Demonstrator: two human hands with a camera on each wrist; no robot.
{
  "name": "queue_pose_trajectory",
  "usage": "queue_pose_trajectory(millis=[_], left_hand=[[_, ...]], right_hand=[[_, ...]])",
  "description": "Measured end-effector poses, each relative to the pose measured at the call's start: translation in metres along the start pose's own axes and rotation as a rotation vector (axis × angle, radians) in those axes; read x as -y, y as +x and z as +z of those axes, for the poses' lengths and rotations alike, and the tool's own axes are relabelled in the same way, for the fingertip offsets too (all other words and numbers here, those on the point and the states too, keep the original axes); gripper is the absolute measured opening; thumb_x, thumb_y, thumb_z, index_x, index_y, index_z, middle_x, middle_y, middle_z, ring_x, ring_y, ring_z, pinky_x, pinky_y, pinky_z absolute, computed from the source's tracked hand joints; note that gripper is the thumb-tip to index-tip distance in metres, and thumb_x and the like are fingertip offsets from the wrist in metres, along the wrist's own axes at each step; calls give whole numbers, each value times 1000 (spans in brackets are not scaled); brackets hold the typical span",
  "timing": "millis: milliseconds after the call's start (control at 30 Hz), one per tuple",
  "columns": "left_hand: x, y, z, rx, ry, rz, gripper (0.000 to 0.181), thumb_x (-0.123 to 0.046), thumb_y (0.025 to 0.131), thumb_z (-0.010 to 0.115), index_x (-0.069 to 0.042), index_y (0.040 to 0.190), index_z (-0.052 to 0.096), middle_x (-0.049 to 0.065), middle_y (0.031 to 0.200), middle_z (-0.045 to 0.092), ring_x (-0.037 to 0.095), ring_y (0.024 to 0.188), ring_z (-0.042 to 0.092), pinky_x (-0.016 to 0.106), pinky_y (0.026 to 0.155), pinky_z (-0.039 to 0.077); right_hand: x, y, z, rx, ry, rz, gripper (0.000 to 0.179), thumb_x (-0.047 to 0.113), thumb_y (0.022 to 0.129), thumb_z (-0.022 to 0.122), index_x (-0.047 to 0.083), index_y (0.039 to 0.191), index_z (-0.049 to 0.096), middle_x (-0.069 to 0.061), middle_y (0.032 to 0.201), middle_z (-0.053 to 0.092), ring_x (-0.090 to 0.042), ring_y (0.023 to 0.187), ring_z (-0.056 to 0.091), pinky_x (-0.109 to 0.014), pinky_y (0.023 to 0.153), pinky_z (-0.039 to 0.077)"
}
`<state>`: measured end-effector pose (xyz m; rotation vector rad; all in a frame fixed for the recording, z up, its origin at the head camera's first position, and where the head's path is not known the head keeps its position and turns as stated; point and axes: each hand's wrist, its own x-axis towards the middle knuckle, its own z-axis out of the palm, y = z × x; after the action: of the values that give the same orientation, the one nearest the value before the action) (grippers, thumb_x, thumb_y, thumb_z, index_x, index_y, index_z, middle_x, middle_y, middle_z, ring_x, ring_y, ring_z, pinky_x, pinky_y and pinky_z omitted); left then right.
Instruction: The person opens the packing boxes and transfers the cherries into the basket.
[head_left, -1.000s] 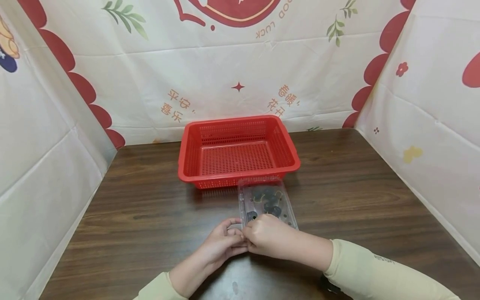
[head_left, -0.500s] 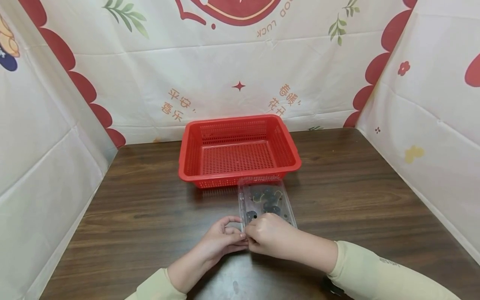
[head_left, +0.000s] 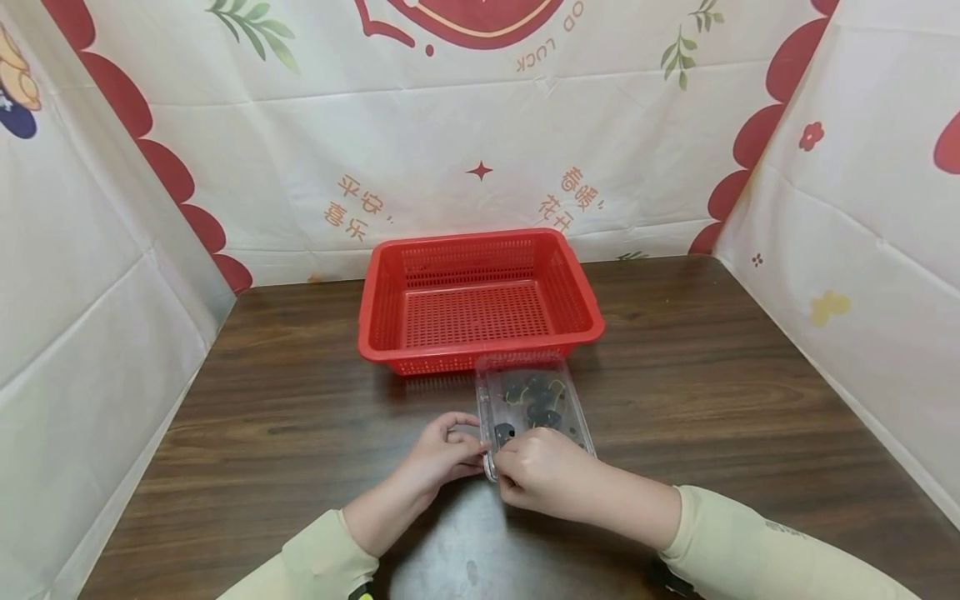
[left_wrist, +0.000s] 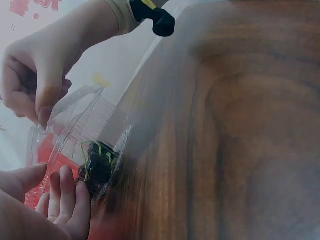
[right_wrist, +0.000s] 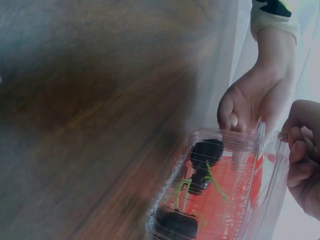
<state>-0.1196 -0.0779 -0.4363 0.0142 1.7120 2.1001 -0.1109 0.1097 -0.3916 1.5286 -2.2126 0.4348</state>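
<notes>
A clear plastic clamshell box [head_left: 491,388] lies on the table, with dark cherries [head_left: 538,413] on green stems inside it. My right hand [head_left: 551,471] pinches the lid's edge at the front left corner between thumb and curled fingers. In the right wrist view, the lid [right_wrist: 273,195] stands slightly apart from the box's lower half. My left hand [head_left: 435,454] is at the box's left side. The left wrist view shows its fingers [left_wrist: 66,195] fairly straight against the wall and its thumb near the rim.
Directly behind the box stands a red perforated basket [head_left: 480,350], its near wall right at the box's far end. Under both lies a dark wooden table [head_left: 285,400]. A white printed cloth [head_left: 420,133] hangs behind and along both sides.
My left hand has shifted from the box's front left corner a little back along its left side, uncovering that corner. The right hand still pinches the lid there, almost in place.
</notes>
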Motion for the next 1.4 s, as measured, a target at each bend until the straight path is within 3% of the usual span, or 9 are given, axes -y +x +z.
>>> queue_pose_trajectory(millis=[267,533,733,967,1200,1400], left_hand=[[-4,14,0,-74,23,43,38,2,88,62,8,122,47,3,75,66,14,65,64,37,74,56],[-6,21,-1,-81,49,104,43,5,88,64,7,125,44,3,77,64,13,68,64,33,70,56],[-6,25,-6,-111,186,189,56,5,83,71,6,133,47,6,82,64,12,71,63,33,73,55],[-12,27,-7,-131,298,199,63,3,81,73,6,138,46,8,89,64,10,70,60,24,67,52],[-13,34,-8,-117,278,202,64,7,81,71,10,139,43,15,99,64,11,74,63,28,73,55],[-12,43,-12,-102,240,200,62,8,85,65,12,140,39,25,119,58,23,93,66,34,78,56]], right_hand=[[2,0,1,0,-13,-20,34,1,58,71,18,59,42,12,55,33,0,49,28,-14,45,32],[1,1,-1,-15,0,-16,34,-1,58,70,18,59,42,13,56,31,1,50,25,-13,46,30],[1,2,-3,-4,11,-6,35,-1,59,69,19,60,41,14,56,29,1,52,23,-13,48,29],[3,2,-5,5,17,5,35,-1,60,69,19,60,41,14,56,28,1,52,22,-14,47,28],[2,3,-6,-9,29,2,34,-1,59,69,19,60,42,14,55,31,1,50,24,-14,46,30],[1,3,-6,4,28,-12,34,1,58,71,19,60,43,14,55,32,1,50,25,-14,46,30]])
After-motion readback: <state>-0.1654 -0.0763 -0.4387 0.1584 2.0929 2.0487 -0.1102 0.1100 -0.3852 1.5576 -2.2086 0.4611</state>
